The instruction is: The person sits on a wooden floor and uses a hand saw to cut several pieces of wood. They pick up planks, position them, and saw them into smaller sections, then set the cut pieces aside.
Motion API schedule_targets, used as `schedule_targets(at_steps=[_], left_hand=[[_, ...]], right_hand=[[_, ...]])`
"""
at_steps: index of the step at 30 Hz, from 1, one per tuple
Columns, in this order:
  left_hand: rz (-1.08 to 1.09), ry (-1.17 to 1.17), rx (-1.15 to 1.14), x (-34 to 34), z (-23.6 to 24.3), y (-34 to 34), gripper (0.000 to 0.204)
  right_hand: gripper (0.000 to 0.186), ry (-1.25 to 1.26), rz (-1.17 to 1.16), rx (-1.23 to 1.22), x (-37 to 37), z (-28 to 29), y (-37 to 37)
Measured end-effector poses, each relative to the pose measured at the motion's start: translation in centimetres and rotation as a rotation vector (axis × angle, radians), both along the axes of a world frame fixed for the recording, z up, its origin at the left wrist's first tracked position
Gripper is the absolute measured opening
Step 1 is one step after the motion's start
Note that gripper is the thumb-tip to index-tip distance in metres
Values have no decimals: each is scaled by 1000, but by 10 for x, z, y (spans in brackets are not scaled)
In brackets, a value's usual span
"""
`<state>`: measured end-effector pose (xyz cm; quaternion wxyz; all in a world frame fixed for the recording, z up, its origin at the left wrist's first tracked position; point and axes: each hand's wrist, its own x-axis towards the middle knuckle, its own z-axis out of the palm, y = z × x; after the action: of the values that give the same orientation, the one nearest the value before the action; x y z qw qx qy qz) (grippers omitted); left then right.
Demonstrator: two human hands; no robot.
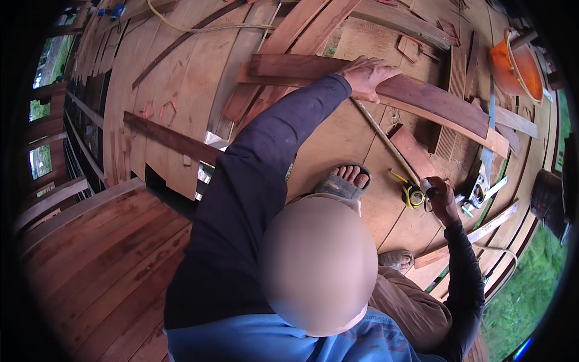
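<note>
Clasping the dark red board (434, 104) from above, your left hand (369, 78) bends its fingers and thumb over the edges. The board lies across the work area, on a lighter board (498, 145) whose right end sticks out past it. Your right hand (443, 202) is closed around a small pale-and-dark object (427, 184), too hidden to name. Just beside it, a yellow-and-black tape measure (413, 196) sits on the planks, and a thin pale strip (383, 137) runs up toward the board; you cannot tell whether your hand touches it.

The work looks partway along: the two boards are stacked, but you can make out no marking or fastening on them, so those may remain.

Farther out, a handsaw (480, 188) lies near the board's right end, a short reddish offcut (413, 151) below the board, more reddish boards (309, 24) beyond it, and an orange bucket (502, 63) at upper right.
</note>
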<state>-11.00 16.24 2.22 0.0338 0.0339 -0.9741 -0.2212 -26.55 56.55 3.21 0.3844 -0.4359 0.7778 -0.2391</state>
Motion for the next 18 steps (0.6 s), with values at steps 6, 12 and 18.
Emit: schedule_targets(at_steps=[6, 12, 18], left_hand=[[58, 8, -33, 20, -11, -15, 91], [71, -4, -17, 29, -20, -18, 88], [73, 8, 7, 31, -22, -17, 88]], right_hand=[[22, 3, 9, 115, 6, -21, 8], [26, -52, -71, 219, 10, -18, 4], [26, -9, -55, 218, 10, -21, 3]])
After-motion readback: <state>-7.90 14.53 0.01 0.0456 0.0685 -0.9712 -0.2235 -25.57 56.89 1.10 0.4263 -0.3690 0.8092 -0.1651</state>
